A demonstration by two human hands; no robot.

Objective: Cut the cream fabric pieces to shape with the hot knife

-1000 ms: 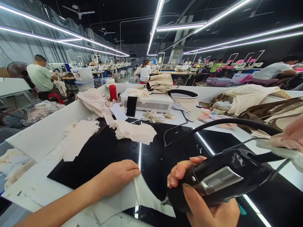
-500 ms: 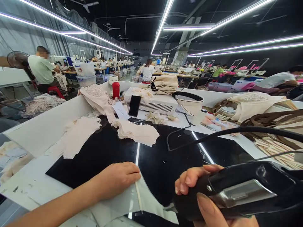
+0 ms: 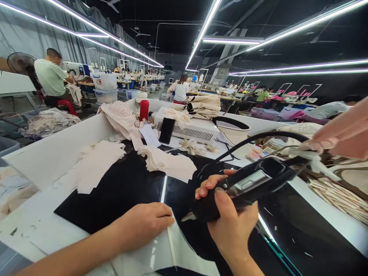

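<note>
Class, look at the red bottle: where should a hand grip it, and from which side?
Probably around its upper part, coming from above. The bottle appears upright and round, its top rising clear, while cloth lies to its left and the white box to its right.

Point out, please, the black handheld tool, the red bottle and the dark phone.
Black handheld tool [image 3: 249,182]: head view, on the metal plate of its body.
Red bottle [image 3: 144,111]: head view, on the middle of its side.
Dark phone [image 3: 167,130]: head view, on the middle of its face.
</note>
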